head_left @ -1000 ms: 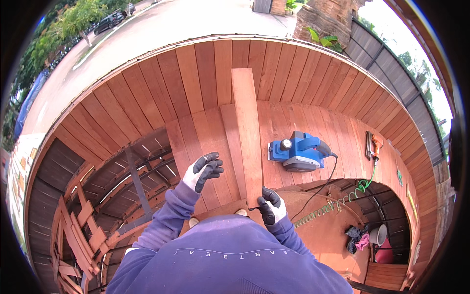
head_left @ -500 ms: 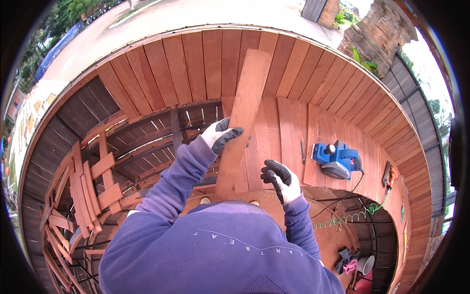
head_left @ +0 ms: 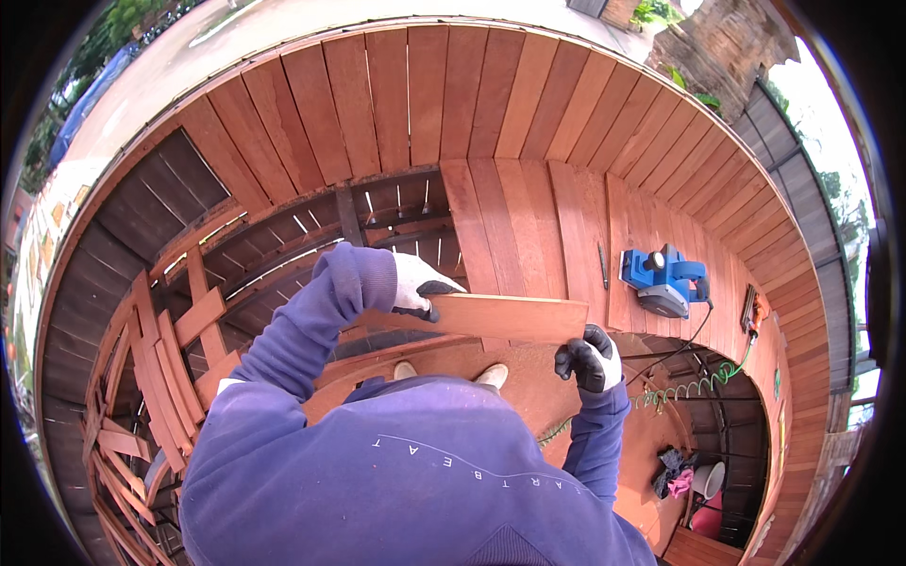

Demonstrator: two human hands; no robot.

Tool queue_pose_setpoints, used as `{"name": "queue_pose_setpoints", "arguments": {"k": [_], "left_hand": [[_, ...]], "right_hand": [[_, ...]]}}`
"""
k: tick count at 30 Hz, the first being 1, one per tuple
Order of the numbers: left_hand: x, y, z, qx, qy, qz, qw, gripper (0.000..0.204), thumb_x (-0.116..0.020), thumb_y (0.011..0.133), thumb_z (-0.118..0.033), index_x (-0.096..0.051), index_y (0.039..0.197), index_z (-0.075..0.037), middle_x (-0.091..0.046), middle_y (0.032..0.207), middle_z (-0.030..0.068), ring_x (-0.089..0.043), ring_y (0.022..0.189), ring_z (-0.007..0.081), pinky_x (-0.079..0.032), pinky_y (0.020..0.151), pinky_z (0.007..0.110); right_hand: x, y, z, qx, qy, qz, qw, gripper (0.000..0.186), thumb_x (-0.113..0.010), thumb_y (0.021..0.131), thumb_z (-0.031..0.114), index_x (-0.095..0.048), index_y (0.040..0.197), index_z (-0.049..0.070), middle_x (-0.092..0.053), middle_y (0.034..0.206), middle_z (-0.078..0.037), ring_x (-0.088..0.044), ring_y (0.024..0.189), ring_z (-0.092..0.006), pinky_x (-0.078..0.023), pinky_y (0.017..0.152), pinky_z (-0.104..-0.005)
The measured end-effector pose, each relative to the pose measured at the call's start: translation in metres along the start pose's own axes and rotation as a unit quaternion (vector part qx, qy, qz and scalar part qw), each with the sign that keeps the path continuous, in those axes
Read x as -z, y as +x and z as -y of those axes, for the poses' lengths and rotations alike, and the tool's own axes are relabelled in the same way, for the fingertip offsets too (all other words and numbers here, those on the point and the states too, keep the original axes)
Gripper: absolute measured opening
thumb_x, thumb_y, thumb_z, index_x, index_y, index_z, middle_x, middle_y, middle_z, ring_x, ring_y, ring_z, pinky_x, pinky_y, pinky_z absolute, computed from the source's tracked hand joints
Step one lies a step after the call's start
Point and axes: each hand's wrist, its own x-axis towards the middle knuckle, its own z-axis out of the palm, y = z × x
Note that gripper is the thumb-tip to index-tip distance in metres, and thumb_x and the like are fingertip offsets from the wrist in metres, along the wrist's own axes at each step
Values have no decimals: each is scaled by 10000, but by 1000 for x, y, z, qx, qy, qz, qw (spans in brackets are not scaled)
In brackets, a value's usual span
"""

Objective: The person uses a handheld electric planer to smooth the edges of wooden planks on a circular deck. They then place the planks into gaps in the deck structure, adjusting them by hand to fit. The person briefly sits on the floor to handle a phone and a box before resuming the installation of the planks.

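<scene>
A blue electric planer is seen resting on the decking, well right of an open gap. A reddish plank, smooth and flat, is gripped crosswise above the shoes by the left hand and right hand.
</scene>
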Motion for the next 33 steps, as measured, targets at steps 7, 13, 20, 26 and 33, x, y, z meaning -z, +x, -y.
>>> {"name": "queue_pose_setpoints", "arguments": {"k": [7, 13, 20, 26, 33], "left_hand": [[-16, 19, 30, -10, 144, -185, 972, 579, -682, 815, -270, -530, 1365, -177, -630, 1179, 158, -559, 1069, 360, -415, 983, 451], [-36, 30, 73, 61, -177, -676, 712, 560, -712, 807, -116, -516, 1327, -45, -525, 1278, 152, -522, 1161, 367, -428, 1012, 421], [-23, -3, 26, -15, 225, -287, 931, 646, -736, 748, -296, -530, 1347, -168, -511, 1359, 132, -411, 1317, 347, -274, 1117, 499], [-8, -7, 21, -114, -116, -86, 983, 424, -683, 840, -197, -591, 1183, 34, -652, 1105, 178, -625, 1000, 283, -471, 907, 370], [-45, 20, 80, -33, -491, -400, 774, 254, -646, 927, -207, -599, 1093, -20, -629, 949, 16, -551, 864, 71, -471, 769, 244]], "right_hand": [[-36, -37, -35, 25, -26, 26, 999, 303, -588, 917, 174, -599, 1072, -87, -661, 755, -166, -636, 592, -246, -512, 537, -341], [-68, -40, -59, 32, 32, -73, 996, 326, -621, 914, 215, -580, 1078, -63, -664, 779, -176, -652, 631, -256, -540, 569, -354], [-49, -47, 1, 20, -73, -47, 996, 282, -651, 833, 91, -608, 1063, -66, -681, 825, -122, -648, 689, -184, -519, 637, -301], [-56, -17, 45, 271, -62, -128, 952, 364, -545, 930, 166, -544, 1194, -84, -638, 786, -144, -600, 616, -183, -502, 598, -286], [-61, -14, -1, 95, -97, -146, 980, 335, -581, 947, 104, -555, 1247, -41, -665, 875, -111, -639, 721, -154, -535, 671, -293]]}}
